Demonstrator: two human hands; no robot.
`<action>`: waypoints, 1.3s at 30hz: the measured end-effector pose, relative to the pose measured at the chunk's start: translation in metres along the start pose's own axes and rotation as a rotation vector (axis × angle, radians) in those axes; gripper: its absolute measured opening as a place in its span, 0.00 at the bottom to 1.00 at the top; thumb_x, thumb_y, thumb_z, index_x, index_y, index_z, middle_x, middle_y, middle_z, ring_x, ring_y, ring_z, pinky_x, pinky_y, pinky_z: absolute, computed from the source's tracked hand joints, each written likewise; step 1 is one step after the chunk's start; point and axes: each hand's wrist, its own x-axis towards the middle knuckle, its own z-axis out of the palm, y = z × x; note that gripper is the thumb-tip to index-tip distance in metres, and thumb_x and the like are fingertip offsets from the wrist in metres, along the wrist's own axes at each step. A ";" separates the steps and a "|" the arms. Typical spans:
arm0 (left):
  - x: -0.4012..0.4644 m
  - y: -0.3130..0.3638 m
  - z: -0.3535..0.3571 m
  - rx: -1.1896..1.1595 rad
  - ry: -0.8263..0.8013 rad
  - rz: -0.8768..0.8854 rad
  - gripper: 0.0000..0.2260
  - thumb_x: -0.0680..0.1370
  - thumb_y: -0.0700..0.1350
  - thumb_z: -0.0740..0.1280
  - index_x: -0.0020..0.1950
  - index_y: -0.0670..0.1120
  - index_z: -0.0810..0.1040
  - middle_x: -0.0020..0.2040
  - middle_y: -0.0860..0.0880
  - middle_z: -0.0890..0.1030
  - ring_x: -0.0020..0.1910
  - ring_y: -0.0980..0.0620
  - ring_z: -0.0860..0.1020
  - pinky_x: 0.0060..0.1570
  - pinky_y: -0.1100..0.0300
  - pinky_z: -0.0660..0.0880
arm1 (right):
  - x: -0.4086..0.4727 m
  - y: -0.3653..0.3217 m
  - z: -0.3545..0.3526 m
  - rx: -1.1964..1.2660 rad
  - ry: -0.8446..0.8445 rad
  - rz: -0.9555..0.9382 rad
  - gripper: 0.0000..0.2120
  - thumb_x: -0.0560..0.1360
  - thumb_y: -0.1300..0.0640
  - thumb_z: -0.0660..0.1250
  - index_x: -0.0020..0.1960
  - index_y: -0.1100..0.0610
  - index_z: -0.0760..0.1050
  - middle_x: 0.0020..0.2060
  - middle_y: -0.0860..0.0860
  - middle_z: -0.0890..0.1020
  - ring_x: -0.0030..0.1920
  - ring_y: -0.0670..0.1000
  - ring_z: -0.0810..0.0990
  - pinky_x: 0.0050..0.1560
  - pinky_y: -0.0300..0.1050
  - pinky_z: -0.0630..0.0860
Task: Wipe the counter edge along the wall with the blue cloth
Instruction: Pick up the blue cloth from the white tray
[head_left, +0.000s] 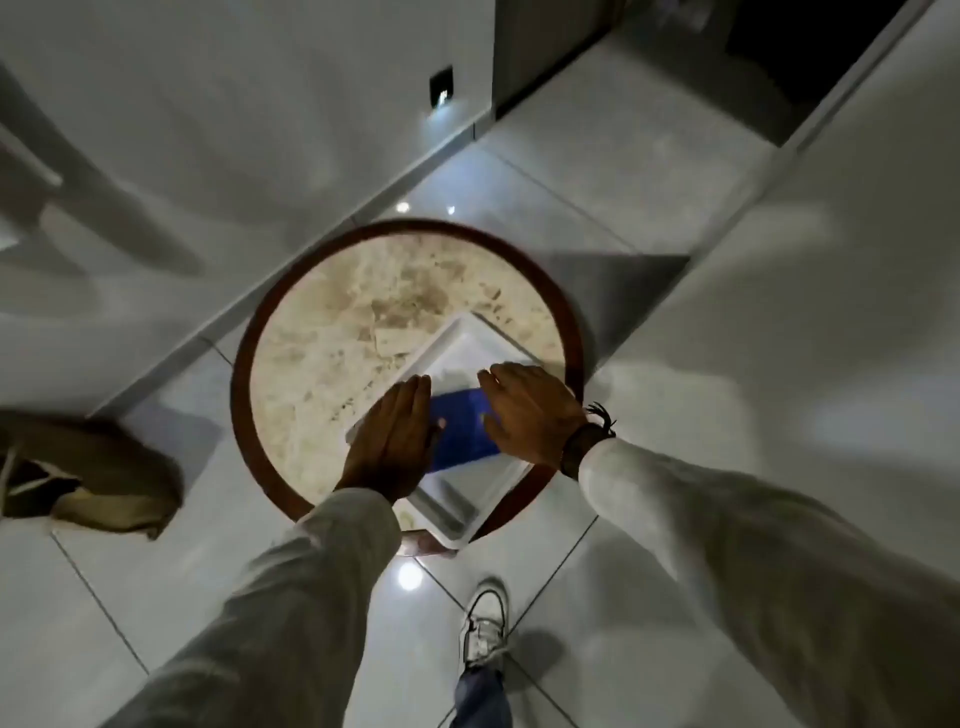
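A folded blue cloth (463, 428) lies in a white square tray (457, 506). The tray sits on a round table with a mottled stone top (332, 332) and a dark wooden rim. My left hand (392, 441) lies flat, palm down, over the cloth's left side, its thumb touching the cloth. My right hand (527, 410) rests palm down over the cloth's right side, fingers stretched forward onto the tray. Neither hand has closed around the cloth. The parts of the cloth under both palms are hidden.
The table stands on glossy white floor tiles between a white wall (156, 156) on the left and another wall (831, 312) on the right. A tan bag (93, 467) lies on the floor at the left. My white shoe (485, 618) is below the table.
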 end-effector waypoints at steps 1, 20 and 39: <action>0.013 -0.009 0.019 -0.020 -0.033 -0.003 0.28 0.87 0.48 0.57 0.84 0.36 0.60 0.81 0.35 0.67 0.81 0.37 0.67 0.82 0.45 0.63 | 0.015 0.003 0.018 0.011 -0.061 0.037 0.23 0.78 0.52 0.61 0.71 0.60 0.67 0.65 0.58 0.77 0.65 0.59 0.76 0.65 0.53 0.74; 0.084 -0.034 0.025 -0.295 -0.252 -0.146 0.11 0.77 0.42 0.72 0.53 0.35 0.83 0.52 0.34 0.83 0.52 0.35 0.82 0.46 0.55 0.71 | 0.048 0.035 0.059 0.653 -0.047 0.366 0.08 0.70 0.63 0.68 0.48 0.66 0.77 0.45 0.61 0.80 0.49 0.62 0.80 0.51 0.57 0.80; -0.021 0.399 -0.018 -1.006 -0.493 -0.134 0.18 0.86 0.46 0.60 0.38 0.43 0.78 0.46 0.35 0.81 0.49 0.38 0.82 0.58 0.40 0.80 | -0.367 0.116 0.020 2.049 0.547 0.762 0.28 0.74 0.77 0.60 0.71 0.61 0.70 0.66 0.67 0.76 0.66 0.67 0.76 0.68 0.60 0.75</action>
